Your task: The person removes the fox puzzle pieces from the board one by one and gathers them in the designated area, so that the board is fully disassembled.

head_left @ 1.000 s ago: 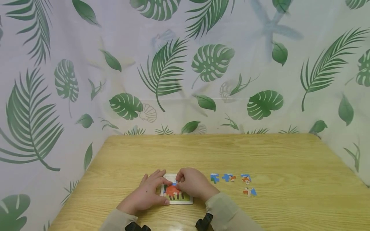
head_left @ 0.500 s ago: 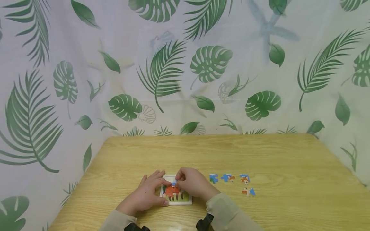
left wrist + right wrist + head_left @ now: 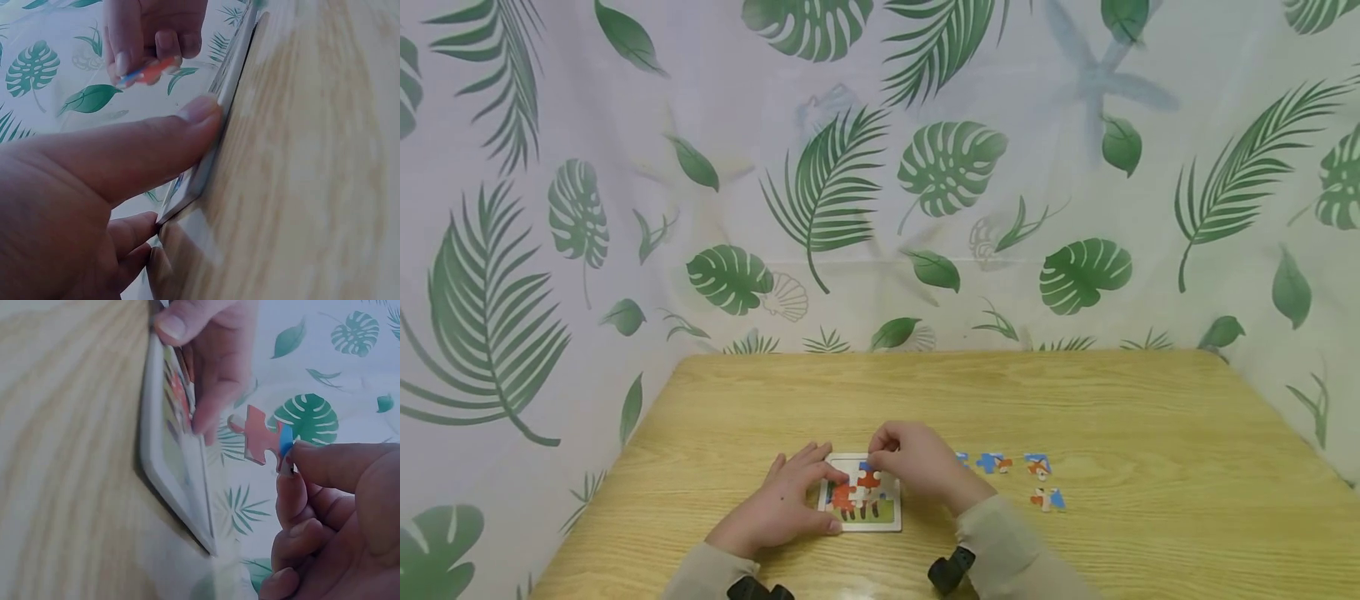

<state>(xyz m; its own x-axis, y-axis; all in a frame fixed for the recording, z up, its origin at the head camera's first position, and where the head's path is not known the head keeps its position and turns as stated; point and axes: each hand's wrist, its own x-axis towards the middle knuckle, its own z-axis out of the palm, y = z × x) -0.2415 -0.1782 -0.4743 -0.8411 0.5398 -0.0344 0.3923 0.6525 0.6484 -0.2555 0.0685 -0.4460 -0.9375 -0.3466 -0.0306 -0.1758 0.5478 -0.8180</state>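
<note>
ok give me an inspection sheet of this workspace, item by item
surface: wooden table, light grain.
job's things: puzzle tray partly filled; orange and blue puzzle piece lifted above it.
clutter: loose puzzle pieces lie right of the tray.
grippers: left hand steadies the tray, thumb on its near edge; right hand pinches the puzzle piece.
cables: nothing seen.
surroundings: leaf-print curtain behind and beside the table.
</note>
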